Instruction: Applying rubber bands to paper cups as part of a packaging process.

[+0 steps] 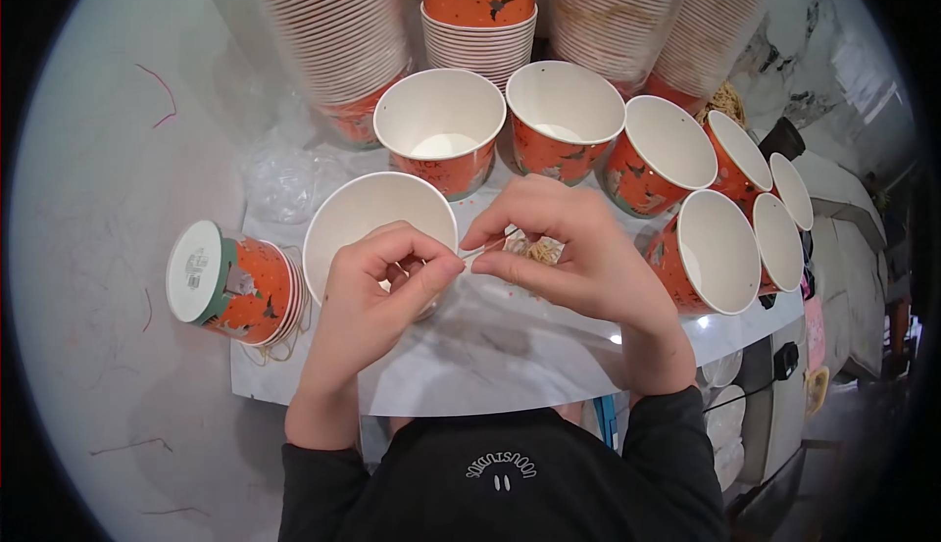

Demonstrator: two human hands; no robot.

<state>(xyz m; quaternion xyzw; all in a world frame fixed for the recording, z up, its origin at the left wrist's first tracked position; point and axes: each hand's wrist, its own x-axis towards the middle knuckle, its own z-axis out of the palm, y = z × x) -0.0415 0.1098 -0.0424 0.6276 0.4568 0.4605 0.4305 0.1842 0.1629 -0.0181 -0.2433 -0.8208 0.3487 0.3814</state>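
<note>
Left hand (377,282): curled loosely, thumb and forefinger pinched together on one end of a thin rubber band (482,245), held just above the nearest upright cup.
Right hand (564,248): fingers bent inward, its thumb and forefinger pinching the other end of the same band, so the two hands seem to draw it taut between them.
Rubber band: a pale thin line in the small gap between the fingertips, above the table, apparently picked out singly from the heap.
Band heap (539,248): a small tan tangle lying on the table right under the right hand, likely kept there for easy reach.
Nearest cup (368,214): orange paper cup with a white inside, standing mouth up, partly hidden by the left hand.
Lying stack (230,287): a short stack of cups on its side to the left, base toward the camera, with loose bands beneath it.
Open cups (441,116): an arc of upright cups rings the work spot, mouths up and within arm's reach.
Tall stacks (328,27): nested cups in clear sleeves at the back.
Table (490,356): glossy pale top, its edge close to the person's body.
</note>
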